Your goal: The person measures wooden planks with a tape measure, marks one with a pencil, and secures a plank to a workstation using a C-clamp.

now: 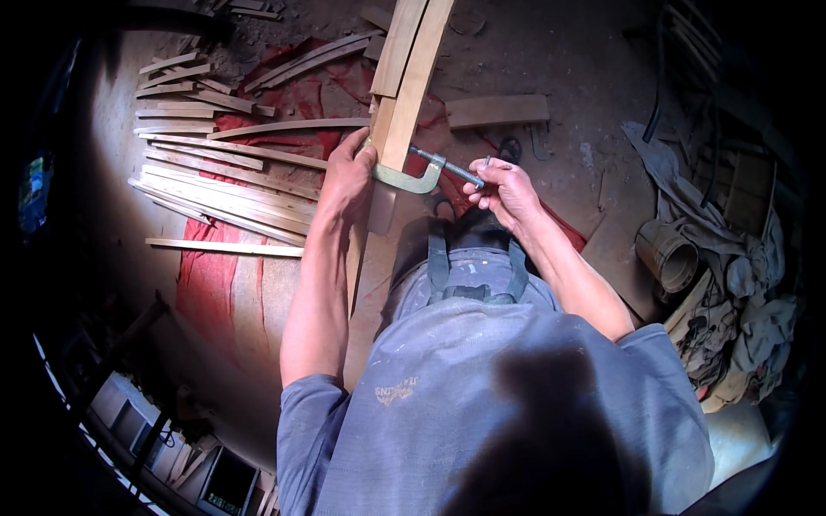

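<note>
A pale green metal C-clamp (411, 181) sits around long wooden boards (416, 90) that run away from me, up the middle of the view. My left hand (350, 168) is closed on the clamp's far-left end, its fingers against the side of the boards. With fingers and thumb, my right hand (506, 189) grips the crossbar at the outer end of the clamp's threaded screw (460, 172). That screw points left, its tip at or close to the boards' right side; contact is too small to tell. A shorter wood piece (382, 212) shows below the clamp.
Many thin wooden strips (228, 202) lie on a red cloth (206, 284) at left. A loose board (497, 112) rests on the floor ahead. To the right are a bucket (668, 256) on its side and a heap of grey cloths (744, 301).
</note>
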The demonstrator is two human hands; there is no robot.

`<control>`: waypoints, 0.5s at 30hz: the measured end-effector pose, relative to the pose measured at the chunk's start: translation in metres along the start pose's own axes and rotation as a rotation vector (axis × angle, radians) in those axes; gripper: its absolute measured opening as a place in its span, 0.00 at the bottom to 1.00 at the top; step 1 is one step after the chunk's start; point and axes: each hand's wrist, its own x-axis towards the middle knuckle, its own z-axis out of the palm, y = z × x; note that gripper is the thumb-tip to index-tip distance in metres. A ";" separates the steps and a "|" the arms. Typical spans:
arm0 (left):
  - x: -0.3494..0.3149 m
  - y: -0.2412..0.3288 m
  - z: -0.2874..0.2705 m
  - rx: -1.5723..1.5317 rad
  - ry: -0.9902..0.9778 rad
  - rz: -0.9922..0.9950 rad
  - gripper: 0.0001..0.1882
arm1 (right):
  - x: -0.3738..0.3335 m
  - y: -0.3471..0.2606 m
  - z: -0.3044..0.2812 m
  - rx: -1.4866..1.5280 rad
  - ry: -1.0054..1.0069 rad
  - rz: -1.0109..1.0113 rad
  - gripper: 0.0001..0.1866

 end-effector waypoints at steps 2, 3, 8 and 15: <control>0.002 0.000 0.000 -0.093 -0.013 -0.045 0.19 | 0.002 0.004 -0.001 0.049 -0.012 0.030 0.06; 0.005 -0.001 -0.002 -0.149 -0.033 -0.097 0.19 | 0.003 0.005 -0.002 0.056 -0.020 0.037 0.06; 0.003 0.010 0.000 -0.123 -0.008 -0.139 0.18 | 0.007 0.007 -0.006 0.074 -0.055 0.068 0.05; 0.006 0.002 -0.004 -0.060 0.056 -0.090 0.17 | 0.003 0.004 -0.006 0.056 -0.020 0.039 0.08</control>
